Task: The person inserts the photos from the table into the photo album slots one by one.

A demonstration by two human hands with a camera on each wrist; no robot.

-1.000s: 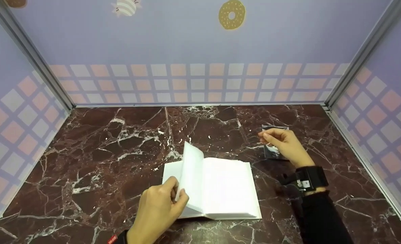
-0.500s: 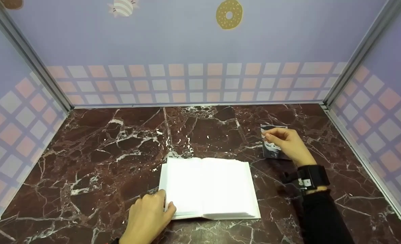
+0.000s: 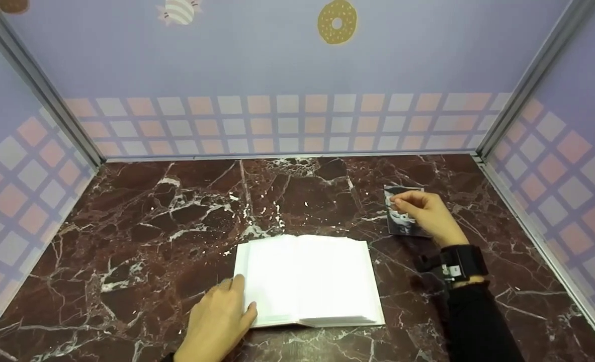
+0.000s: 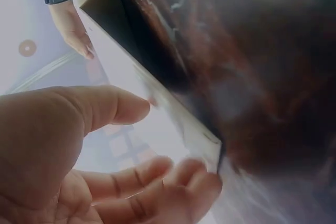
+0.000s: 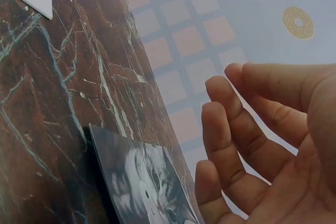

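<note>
An open book (image 3: 332, 281) lies on the marbled table, its pages bright white, with no print visible. At its lower left edge is my left hand (image 3: 217, 317), fingers lying along the side and thumb over the page. The left wrist view shows the fingertips by the cover's corner (image 4: 210, 142). My right hand (image 3: 425, 211) hovers above a dark flat card (image 3: 403, 223) bearing a grey-and-white picture. In the right wrist view thumb and index tip meet, the other fingers curve loosely, and nothing is seen held. The hand covers part of the card.
A purple back wall (image 3: 257, 60) with a checked border closes off the far side of the table (image 3: 141, 241). Side walls (image 3: 574, 166) stand at left and right. A black wrist strap with a device (image 3: 460, 264) sits on my right wrist.
A raised page has been turned down to the left and now lies flat. My left hand has let go of it and moved left to the book's edge. The right hand has barely moved.
</note>
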